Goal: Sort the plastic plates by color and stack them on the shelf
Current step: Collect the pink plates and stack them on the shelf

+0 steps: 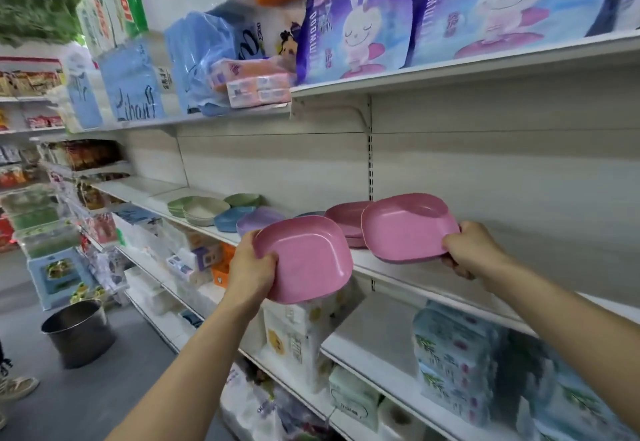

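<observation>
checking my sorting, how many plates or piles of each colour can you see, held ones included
pink: 3 (plate in left hand, plate in right hand, pink pile)
purple pile: 1
blue piles: 2, one barely showing
green piles: 2
cream pile: 1
total: 9

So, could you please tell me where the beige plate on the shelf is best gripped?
Pinch the beige plate at its near rim, thumb inside, coming from the aisle. It lies flat, open side up, and a green plate and a blue plate crowd its sides.
</observation>
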Action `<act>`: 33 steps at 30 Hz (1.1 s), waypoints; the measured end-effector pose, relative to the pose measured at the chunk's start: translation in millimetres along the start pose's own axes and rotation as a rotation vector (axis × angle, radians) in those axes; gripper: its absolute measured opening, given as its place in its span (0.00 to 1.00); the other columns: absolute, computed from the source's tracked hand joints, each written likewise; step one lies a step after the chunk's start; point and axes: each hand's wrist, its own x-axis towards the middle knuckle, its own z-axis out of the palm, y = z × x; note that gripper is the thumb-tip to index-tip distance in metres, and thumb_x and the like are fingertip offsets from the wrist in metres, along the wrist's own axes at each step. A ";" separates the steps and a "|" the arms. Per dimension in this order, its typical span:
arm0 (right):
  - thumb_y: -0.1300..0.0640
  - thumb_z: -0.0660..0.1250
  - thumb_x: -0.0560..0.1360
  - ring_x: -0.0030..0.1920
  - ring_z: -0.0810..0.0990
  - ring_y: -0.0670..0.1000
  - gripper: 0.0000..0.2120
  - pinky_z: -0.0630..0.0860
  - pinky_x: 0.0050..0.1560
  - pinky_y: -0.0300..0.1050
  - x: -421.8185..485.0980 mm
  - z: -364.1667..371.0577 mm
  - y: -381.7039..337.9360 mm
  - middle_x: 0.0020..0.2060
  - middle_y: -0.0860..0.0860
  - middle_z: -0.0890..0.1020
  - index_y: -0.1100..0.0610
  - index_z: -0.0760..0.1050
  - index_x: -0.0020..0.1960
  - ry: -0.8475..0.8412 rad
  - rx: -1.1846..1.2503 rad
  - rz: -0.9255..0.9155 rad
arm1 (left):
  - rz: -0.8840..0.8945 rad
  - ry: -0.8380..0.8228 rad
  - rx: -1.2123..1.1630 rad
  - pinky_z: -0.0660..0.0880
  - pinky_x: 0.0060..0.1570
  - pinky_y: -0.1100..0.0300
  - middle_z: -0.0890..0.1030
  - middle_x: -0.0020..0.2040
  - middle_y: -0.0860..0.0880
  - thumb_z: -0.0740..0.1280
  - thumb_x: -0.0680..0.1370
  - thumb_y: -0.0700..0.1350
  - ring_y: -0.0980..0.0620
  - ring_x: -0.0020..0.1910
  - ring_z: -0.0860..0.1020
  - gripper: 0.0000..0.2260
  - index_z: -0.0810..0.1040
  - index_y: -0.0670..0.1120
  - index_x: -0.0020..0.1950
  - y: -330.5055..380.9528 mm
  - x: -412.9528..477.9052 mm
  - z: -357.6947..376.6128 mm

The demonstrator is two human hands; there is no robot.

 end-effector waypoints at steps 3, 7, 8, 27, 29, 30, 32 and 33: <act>0.67 0.56 0.72 0.23 0.65 0.50 0.07 0.59 0.24 0.37 29.1 27.6 -12.9 0.26 0.57 0.72 0.60 0.70 0.37 0.010 -0.047 -0.015 | -0.051 -0.001 -0.022 0.71 0.47 0.55 0.78 0.47 0.49 0.60 0.75 0.32 0.49 0.47 0.75 0.14 0.71 0.50 0.54 -15.6 37.9 -1.1; 0.68 0.56 0.73 0.23 0.65 0.50 0.07 0.59 0.23 0.37 61.3 60.9 -33.4 0.27 0.57 0.72 0.60 0.68 0.38 0.025 -0.076 -0.023 | -0.082 0.012 -0.033 0.70 0.47 0.55 0.78 0.52 0.45 0.61 0.74 0.33 0.46 0.50 0.75 0.16 0.73 0.45 0.60 -34.0 88.8 -1.9; 0.68 0.56 0.73 0.22 0.66 0.50 0.07 0.60 0.23 0.37 69.0 69.3 -37.4 0.27 0.57 0.72 0.60 0.68 0.38 0.035 -0.086 -0.017 | -0.082 0.007 -0.029 0.71 0.48 0.54 0.78 0.52 0.45 0.61 0.74 0.34 0.45 0.51 0.75 0.15 0.73 0.46 0.59 -36.9 101.1 -1.7; 0.41 0.54 0.79 0.59 0.78 0.58 0.21 0.72 0.52 0.50 80.3 125.1 -62.6 0.59 0.56 0.79 0.54 0.71 0.61 0.130 -0.990 -0.040 | -0.103 -0.289 -0.202 0.69 0.46 0.56 0.78 0.51 0.43 0.61 0.77 0.35 0.45 0.48 0.75 0.12 0.72 0.44 0.60 -60.0 214.6 45.0; 0.40 0.54 0.79 0.60 0.76 0.58 0.22 0.73 0.54 0.51 72.6 119.7 -60.9 0.60 0.56 0.77 0.53 0.70 0.64 0.147 -0.942 -0.101 | -0.093 -0.330 -0.229 0.70 0.43 0.57 0.77 0.49 0.46 0.61 0.77 0.35 0.47 0.47 0.75 0.11 0.71 0.45 0.58 -53.8 215.1 56.3; 0.40 0.54 0.79 0.61 0.75 0.58 0.22 0.73 0.55 0.52 67.5 116.4 -60.3 0.62 0.55 0.75 0.52 0.68 0.66 0.163 -0.920 -0.132 | -0.088 -0.347 -0.243 0.70 0.41 0.57 0.77 0.48 0.46 0.60 0.77 0.35 0.47 0.46 0.74 0.11 0.71 0.46 0.58 -50.5 215.7 62.0; 0.41 0.54 0.79 0.64 0.73 0.57 0.24 0.73 0.58 0.52 55.9 108.7 -59.1 0.65 0.54 0.72 0.51 0.65 0.70 0.222 -0.896 -0.194 | -0.085 -0.385 -0.260 0.70 0.43 0.57 0.77 0.50 0.45 0.60 0.77 0.35 0.46 0.48 0.75 0.12 0.71 0.45 0.60 -44.9 217.0 74.8; 0.41 0.55 0.79 0.64 0.72 0.56 0.24 0.73 0.58 0.52 50.7 104.6 -57.7 0.66 0.53 0.71 0.51 0.64 0.71 0.261 -0.899 -0.229 | -0.089 -0.408 -0.263 0.70 0.44 0.56 0.77 0.51 0.44 0.60 0.77 0.36 0.45 0.49 0.75 0.13 0.70 0.45 0.61 -41.3 216.9 81.1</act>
